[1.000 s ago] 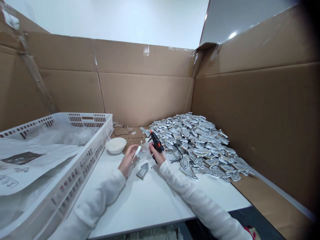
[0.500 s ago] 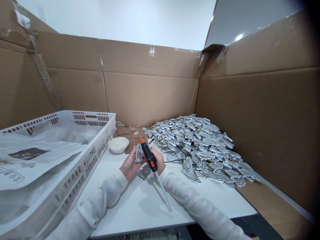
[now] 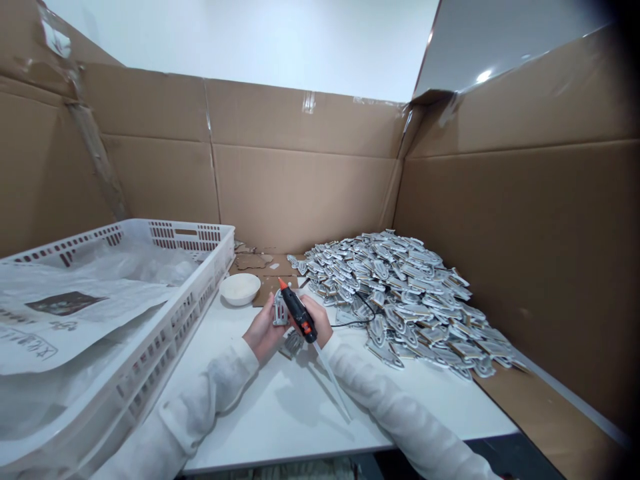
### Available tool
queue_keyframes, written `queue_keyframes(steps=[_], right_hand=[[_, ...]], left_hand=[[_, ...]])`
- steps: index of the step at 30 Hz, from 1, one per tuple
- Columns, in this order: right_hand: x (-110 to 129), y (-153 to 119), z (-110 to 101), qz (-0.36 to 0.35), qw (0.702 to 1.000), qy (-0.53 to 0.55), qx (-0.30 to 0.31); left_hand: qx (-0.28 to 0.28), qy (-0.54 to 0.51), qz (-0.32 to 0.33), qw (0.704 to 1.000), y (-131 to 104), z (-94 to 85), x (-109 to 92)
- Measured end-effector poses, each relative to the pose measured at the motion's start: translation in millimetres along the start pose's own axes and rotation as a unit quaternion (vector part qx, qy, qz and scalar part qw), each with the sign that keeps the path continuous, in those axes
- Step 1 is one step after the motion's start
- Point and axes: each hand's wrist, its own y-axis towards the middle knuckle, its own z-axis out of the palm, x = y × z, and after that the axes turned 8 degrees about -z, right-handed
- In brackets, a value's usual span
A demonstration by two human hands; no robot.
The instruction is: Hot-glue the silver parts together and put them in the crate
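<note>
My left hand (image 3: 263,327) is closed on a small grey arched piece with slots and a white edge (image 3: 281,309), held upright above the table. A black glue gun (image 3: 299,312) with an orange tip is gripped in my right hand (image 3: 319,318). Its tip points up and away, close to the top of the arched piece. A long translucent glue stick (image 3: 332,377) sticks out of its back end towards me. Beneath my hands, more grey pieces (image 3: 293,344) lie on the white table (image 3: 280,407), partly hidden.
A big heap of similar grey pieces (image 3: 390,287) covers the right side. The gun's black cord (image 3: 350,324) runs into it. Left stand a white bowl (image 3: 240,289) and a white plastic crate (image 3: 195,300) holding plastic bags and a printed sheet. Cardboard walls (image 3: 300,193) enclose the table.
The view has shifted slightly. The arched piece in my left hand has turned a little, and the glue gun's tip now sits nearer its top. Both hands keep their holds.
</note>
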Motion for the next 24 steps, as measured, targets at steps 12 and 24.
queue_keyframes(steps=[12,24], right_hand=[[-4,-3,1,-0.019,0.999,-0.023,0.021],[-6,6,-2,-0.037,0.997,0.011,0.072]], left_hand=[[0.001,0.002,0.002,1.000,3,-4.8,3],[-0.012,-0.002,0.009,1.000,9,-11.6,5]])
